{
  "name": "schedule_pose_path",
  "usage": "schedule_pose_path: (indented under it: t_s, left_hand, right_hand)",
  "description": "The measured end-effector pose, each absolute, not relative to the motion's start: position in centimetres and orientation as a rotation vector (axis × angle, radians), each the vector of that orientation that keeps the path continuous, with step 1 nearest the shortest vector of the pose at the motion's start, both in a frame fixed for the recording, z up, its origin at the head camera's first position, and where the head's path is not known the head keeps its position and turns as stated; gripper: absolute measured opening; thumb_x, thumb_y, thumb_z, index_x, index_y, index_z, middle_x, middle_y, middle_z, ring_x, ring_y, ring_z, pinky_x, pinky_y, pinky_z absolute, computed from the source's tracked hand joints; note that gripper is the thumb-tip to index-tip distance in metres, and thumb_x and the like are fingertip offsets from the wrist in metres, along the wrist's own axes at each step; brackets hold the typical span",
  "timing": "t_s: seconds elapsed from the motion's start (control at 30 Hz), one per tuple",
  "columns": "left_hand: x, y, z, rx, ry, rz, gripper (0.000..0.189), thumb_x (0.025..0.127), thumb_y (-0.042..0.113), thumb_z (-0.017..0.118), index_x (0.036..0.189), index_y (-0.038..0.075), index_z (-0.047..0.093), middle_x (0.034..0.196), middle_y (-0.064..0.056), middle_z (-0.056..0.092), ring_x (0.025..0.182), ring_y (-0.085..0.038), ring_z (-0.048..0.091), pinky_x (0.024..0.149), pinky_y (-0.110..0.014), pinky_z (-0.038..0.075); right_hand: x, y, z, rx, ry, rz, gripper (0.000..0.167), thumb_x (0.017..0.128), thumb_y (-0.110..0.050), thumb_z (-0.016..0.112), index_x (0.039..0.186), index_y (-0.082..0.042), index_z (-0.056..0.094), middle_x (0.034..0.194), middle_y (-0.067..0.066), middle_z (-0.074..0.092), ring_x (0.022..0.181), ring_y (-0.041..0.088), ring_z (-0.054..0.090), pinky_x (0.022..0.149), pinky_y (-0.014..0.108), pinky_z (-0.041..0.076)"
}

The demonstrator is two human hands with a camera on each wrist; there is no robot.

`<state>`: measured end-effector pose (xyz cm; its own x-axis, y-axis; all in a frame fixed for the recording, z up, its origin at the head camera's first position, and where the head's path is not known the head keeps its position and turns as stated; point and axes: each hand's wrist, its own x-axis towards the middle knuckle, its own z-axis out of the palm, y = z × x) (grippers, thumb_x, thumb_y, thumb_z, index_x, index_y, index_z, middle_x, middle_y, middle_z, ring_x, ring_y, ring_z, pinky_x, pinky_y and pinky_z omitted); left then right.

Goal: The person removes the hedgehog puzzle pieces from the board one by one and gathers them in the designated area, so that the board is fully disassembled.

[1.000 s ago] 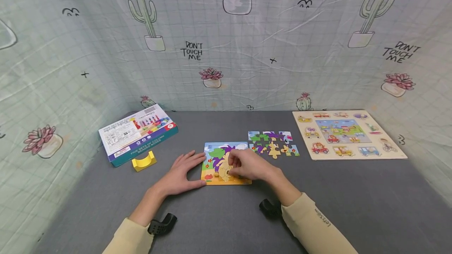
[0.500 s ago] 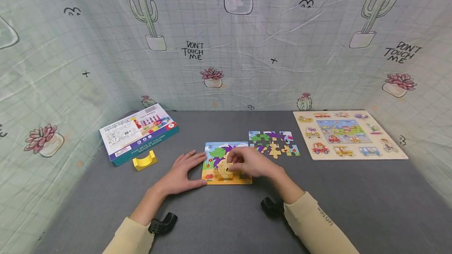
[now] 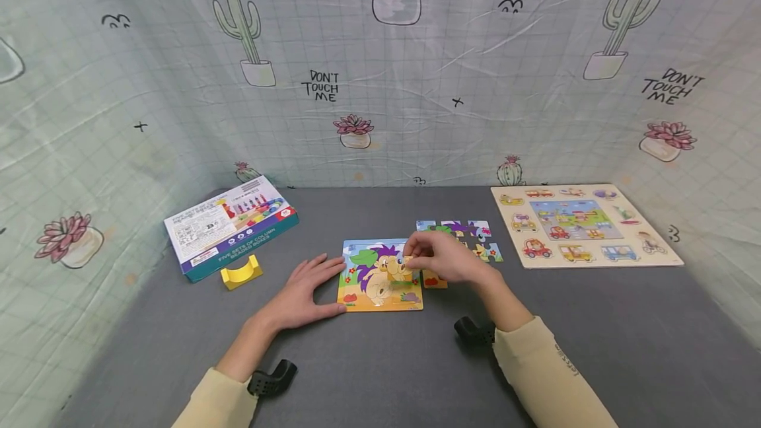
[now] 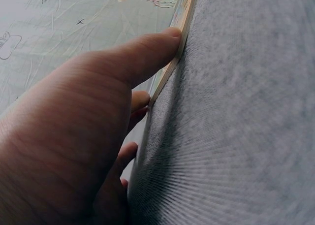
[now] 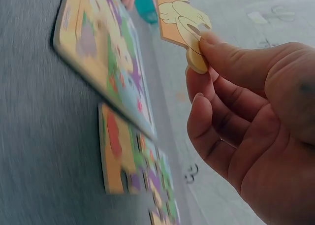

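Note:
A hedgehog picture puzzle board (image 3: 371, 302) lies flat on the grey table before me. My left hand (image 3: 306, 292) rests beside its left side, fingers spread and fairly straight; the left wrist view shows the thumb (image 4: 162, 45) touching the board's edge. Between thumb and fingertips my right hand (image 3: 442, 256) pinches a yellow-and-orange jigsaw piece (image 5: 179, 20), raised above the board's right part. Loose jigsaw pieces (image 3: 490, 253) lie to the right of the board, partly covered by this hand in the head view. One with an orange edge (image 5: 113, 146) sits close to the board.
At the left stands a boxed bead set (image 3: 232, 226), with a yellow curved block (image 3: 242, 274) in front of it. A wooden vehicle puzzle board (image 3: 517, 243) lies at the right. Behind the table hangs a cactus-print cloth (image 3: 285, 131).
My right hand has moved from the middle of the board toward its right edge, carrying the jigsaw piece. An orange-edged loose piece now shows beneath it. The left hand stays put.

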<state>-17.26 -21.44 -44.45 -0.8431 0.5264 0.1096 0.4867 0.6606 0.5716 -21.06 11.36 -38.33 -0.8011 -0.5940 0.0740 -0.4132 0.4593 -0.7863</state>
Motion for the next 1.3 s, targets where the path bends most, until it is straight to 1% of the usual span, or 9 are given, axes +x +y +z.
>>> schedule_pose_path:
  t_s: [0.2, 0.43, 0.7, 1.07, 1.3]
  left_hand:
    - [-17.3, -21.5, -44.4, 0.861, 2.795, 0.947, 0.079, 0.087, 0.05, 0.075, 0.151, 0.01, 0.049, 0.157, -0.005, 0.042, 0.15, -0.037, 0.02, 0.117, -0.063, 0.007]
    - [-17.2, -21.7, -44.5, 0.867, 2.799, 0.955, 0.079, 0.087, 0.049, 0.075, 0.151, 0.01, 0.049, 0.157, -0.006, 0.042, 0.149, -0.038, 0.021, 0.117, -0.064, 0.007]
    - [-17.2, -21.5, -44.5, 0.856, 2.804, 0.936, 0.078, 0.087, 0.049, 0.075, 0.15, 0.011, 0.05, 0.157, -0.004, 0.043, 0.15, -0.037, 0.021, 0.117, -0.062, 0.007]
    - [-17.2, -21.5, -44.5, 0.85, 2.805, 0.939, 0.079, 0.086, 0.05, 0.075, 0.15, 0.011, 0.05, 0.157, -0.005, 0.042, 0.149, -0.038, 0.021, 0.117, -0.063, 0.007]
    - [-17.3, -21.4, -44.6, 0.85, 2.801, 0.949, 0.078, 0.087, 0.05, 0.075, 0.15, 0.012, 0.05, 0.157, -0.005, 0.042, 0.15, -0.037, 0.02, 0.117, -0.063, 0.007]
  right_hand:
    - [-21.7, 13.9, -38.4, -0.859, 2.526, -1.224, 0.005, 0.096, -0.006, 0.07, 0.098, -0.004, 0.066, 0.086, 0.0, 0.064, 0.078, 0.016, 0.059, 0.071, 0.032, 0.05]
    - [-22.1, 16.3, -38.7, -0.85, 2.505, -1.208, 0.005, 0.096, -0.006, 0.069, 0.098, -0.003, 0.065, 0.084, 0.002, 0.063, 0.076, 0.021, 0.059, 0.069, 0.031, 0.049]
    - [-21.7, 18.5, -39.2, -0.804, 2.537, -1.136, 0.007, 0.095, -0.009, 0.071, 0.097, -0.005, 0.065, 0.082, 0.0, 0.062, 0.074, 0.015, 0.056, 0.068, 0.029, 0.048]
    - [-21.3, 21.4, -40.1, -0.769, 2.543, -1.097, 0.008, 0.096, -0.01, 0.07, 0.099, -0.005, 0.065, 0.084, -0.001, 0.062, 0.075, 0.015, 0.056, 0.069, 0.028, 0.047]
    - [-21.3, 22.3, -40.2, -0.796, 2.537, -1.071, 0.007, 0.096, -0.008, 0.069, 0.1, -0.003, 0.065, 0.084, -0.001, 0.062, 0.075, 0.016, 0.056, 0.068, 0.029, 0.047]
